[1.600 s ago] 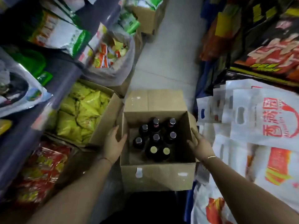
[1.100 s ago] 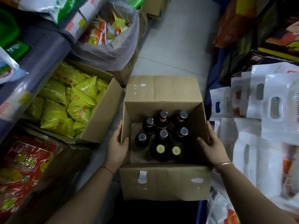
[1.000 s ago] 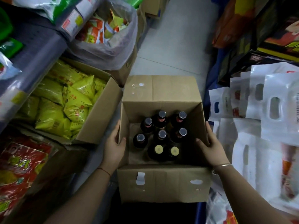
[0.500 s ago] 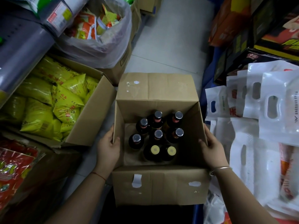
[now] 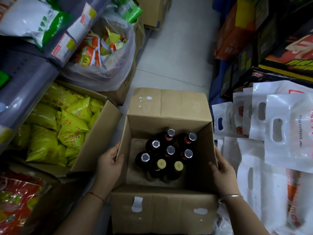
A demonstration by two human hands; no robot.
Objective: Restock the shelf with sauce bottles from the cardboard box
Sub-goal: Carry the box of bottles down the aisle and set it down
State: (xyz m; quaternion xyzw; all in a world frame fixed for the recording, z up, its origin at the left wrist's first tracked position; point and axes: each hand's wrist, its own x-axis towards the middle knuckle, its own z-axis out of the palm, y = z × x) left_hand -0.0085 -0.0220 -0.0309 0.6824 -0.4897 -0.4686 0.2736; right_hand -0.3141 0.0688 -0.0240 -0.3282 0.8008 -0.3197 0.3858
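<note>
On cardboard box walls, both hands

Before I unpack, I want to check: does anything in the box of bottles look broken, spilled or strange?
Nothing looks broken or spilled. The eight bottles stand upright and capped inside the cardboard box. One small oddity: two caps are yellow, the other six silver. The left hand and right hand grip the box's sides.

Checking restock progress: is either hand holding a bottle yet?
No, the left hand and right hand grip the cardboard box walls; bottles stand inside.
</note>
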